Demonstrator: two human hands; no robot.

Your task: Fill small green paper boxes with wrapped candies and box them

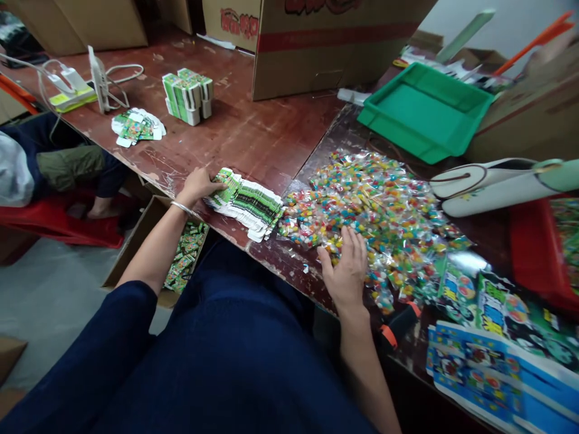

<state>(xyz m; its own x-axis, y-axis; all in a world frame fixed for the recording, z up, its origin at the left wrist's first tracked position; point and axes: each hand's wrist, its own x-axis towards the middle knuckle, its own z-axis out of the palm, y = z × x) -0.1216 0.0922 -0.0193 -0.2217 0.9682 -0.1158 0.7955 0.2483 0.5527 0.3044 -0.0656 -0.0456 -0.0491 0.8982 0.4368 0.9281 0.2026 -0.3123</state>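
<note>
My left hand [199,184] rests on the near end of a fanned stack of flat green-and-white printed cartons [248,204] at the table's front edge, fingers curled over the top cards. My right hand [348,268] lies palm down with fingers stretched on the near edge of a wide heap of small clear packets of coloured candy [375,211]. A bracelet sits on my left wrist.
Folded green boxes [187,96] and loose flat cartons [137,126] lie farther back. A green plastic tray [425,111] and big cardboard boxes [325,42] stand behind. Printed sheets [497,337] lie right. A floor box [183,259] holds finished packs. Another person's leg [67,169] shows left.
</note>
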